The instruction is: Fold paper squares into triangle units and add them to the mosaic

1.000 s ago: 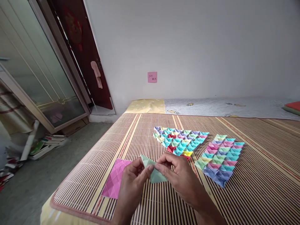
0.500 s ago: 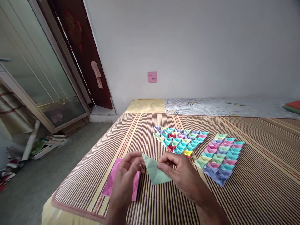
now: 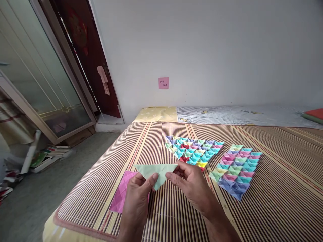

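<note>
A pale green sheet of paper [image 3: 157,171], folded into a triangle with its point down, is held up over the mat. My left hand [image 3: 138,191] pinches its lower left part, the thumb lying on the front face. My right hand [image 3: 190,179] grips the right corner between thumb and fingers. Behind my left hand lies a creased pink paper sheet [image 3: 119,198], partly covered by it. Beyond my hands sits a group of small folded paper boats [image 3: 194,149] in many colours. To the right is another group of folded paper boats [image 3: 237,169], with purple ones at its near end.
A striped bamboo mat [image 3: 88,201] covers the bed, its edge dropping to the floor at left. A pink note [image 3: 163,83] is stuck on the wall. Books [image 3: 47,158] lie on the floor near the glass door [image 3: 42,67].
The green paper has turned so that its long edge runs level on top. My left hand has moved from its left corner onto its front face. The view has shifted slightly.
</note>
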`<state>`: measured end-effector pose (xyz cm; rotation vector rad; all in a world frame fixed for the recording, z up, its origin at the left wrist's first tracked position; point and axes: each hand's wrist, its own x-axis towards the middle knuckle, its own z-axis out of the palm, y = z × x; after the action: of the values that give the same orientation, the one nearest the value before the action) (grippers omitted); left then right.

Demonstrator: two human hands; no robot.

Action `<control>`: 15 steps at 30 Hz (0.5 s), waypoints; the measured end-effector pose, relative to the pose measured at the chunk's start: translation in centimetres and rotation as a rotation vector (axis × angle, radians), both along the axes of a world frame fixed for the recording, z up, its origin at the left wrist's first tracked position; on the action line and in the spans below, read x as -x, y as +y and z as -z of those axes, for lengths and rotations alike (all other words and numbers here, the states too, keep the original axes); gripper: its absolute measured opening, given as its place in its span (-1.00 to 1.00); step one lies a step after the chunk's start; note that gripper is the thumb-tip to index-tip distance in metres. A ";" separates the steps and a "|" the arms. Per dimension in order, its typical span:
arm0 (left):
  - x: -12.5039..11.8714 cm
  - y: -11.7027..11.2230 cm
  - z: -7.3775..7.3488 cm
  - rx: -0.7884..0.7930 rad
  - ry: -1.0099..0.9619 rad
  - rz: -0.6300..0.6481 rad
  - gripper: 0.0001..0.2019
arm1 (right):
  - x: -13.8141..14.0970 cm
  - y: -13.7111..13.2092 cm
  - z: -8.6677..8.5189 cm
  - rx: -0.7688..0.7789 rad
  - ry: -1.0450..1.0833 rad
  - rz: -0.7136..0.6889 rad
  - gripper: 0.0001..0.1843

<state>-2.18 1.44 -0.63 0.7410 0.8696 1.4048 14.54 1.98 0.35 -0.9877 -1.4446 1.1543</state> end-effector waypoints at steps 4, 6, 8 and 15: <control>0.0 -0.1 0.1 0.014 -0.026 0.044 -0.69 | 0.1 0.0 0.2 -0.051 0.017 0.061 -0.67; 0.2 0.0 0.3 -0.002 -0.011 0.044 -0.71 | -0.3 0.1 0.1 -0.088 0.011 0.110 -0.63; 0.6 0.0 0.7 -0.026 0.022 0.034 -0.73 | -0.8 0.2 0.0 -0.125 0.024 0.181 -0.63; 0.9 -0.3 0.8 -0.125 0.141 0.099 -0.82 | -0.8 0.2 -0.1 -0.025 0.022 0.026 -0.75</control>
<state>-3.04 1.13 -1.43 0.9752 0.8478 1.3391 15.37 2.19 0.44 -0.9711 -1.4217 1.1222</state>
